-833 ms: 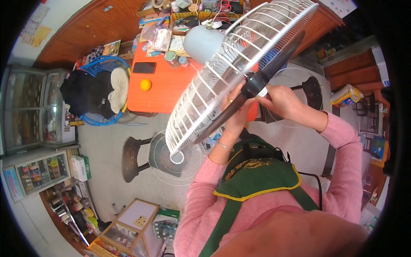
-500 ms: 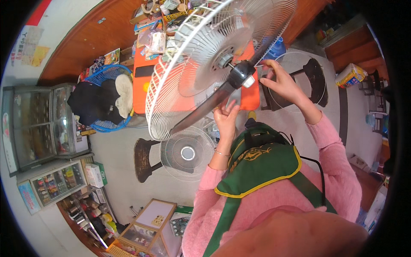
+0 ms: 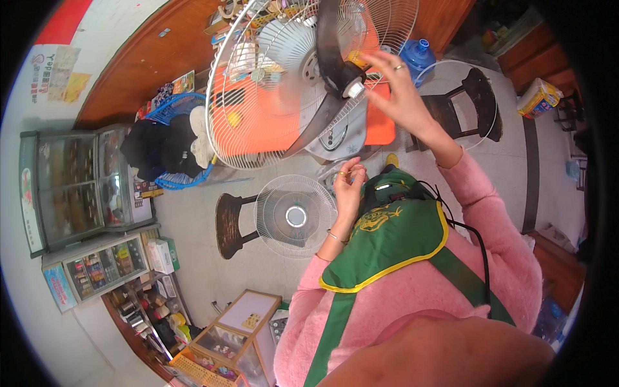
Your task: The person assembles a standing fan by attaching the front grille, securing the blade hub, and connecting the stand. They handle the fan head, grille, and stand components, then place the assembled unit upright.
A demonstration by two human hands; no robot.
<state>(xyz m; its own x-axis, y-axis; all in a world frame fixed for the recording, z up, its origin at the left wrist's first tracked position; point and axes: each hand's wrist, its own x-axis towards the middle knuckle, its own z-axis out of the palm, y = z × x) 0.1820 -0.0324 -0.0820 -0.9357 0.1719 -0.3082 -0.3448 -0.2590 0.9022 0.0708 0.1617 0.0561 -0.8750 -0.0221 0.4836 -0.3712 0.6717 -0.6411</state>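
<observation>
An electric fan with its blades bare stands at the top centre; its white wire rear grille (image 3: pixel 216 122) sits behind a dark translucent blade (image 3: pixel 329 39). At the hub is a pale centre knob (image 3: pixel 354 89). My right hand (image 3: pixel 406 97) is raised beside the hub, fingers spread, fingertips close to the blade's root; whether they touch it I cannot tell. Below the fan, my left hand (image 3: pixel 349 188) hangs apart from it with loosely bent fingers and nothing visible in them. A round wire front grille (image 3: pixel 277 200) with a grey centre rests on a dark stool (image 3: pixel 229 226).
Behind the fan is an orange table (image 3: pixel 380 126) with clutter along its far side. A large blue water bottle (image 3: pixel 419 57) stands near another dark stool (image 3: pixel 477 97), which has a thin hoop around it. Left are a blue chair (image 3: pixel 177 180) with dark clothing and a glass-door cabinet (image 3: pixel 68 187).
The fan blades have turned. My left hand has dropped away from the fan, while my right hand has moved up and in toward the hub. The whole view has shifted slightly.
</observation>
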